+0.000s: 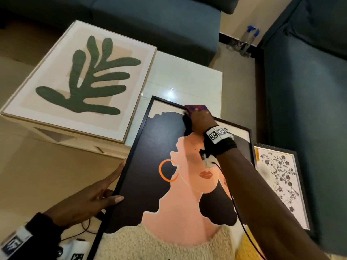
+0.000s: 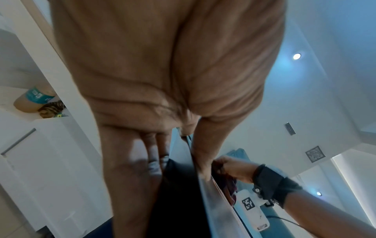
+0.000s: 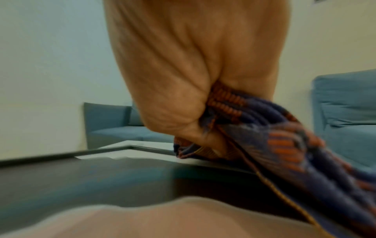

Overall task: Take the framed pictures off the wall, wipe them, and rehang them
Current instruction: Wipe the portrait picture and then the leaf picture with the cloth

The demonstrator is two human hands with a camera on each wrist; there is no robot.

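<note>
A black-framed picture of a woman (image 1: 169,184) leans tilted against the white table (image 1: 180,79), its top edge on the tabletop. My left hand (image 1: 105,192) holds its left frame edge, thumb on the front and fingers along the side and behind (image 2: 154,157). My right hand (image 1: 199,119) grips a purple and orange cloth (image 1: 196,108) and presses it on the picture's top edge; the cloth (image 3: 274,136) hangs from my fist. A light-framed green leaf picture (image 1: 78,79) lies flat on the table's left part. A black-framed floral picture (image 1: 281,181) lies at the right.
Blue sofas stand behind the table (image 1: 150,19) and along the right (image 1: 308,91). Spray bottles (image 1: 246,42) stand on the floor in the corner between them. Cables and a white device (image 1: 78,248) lie on the floor near my left wrist.
</note>
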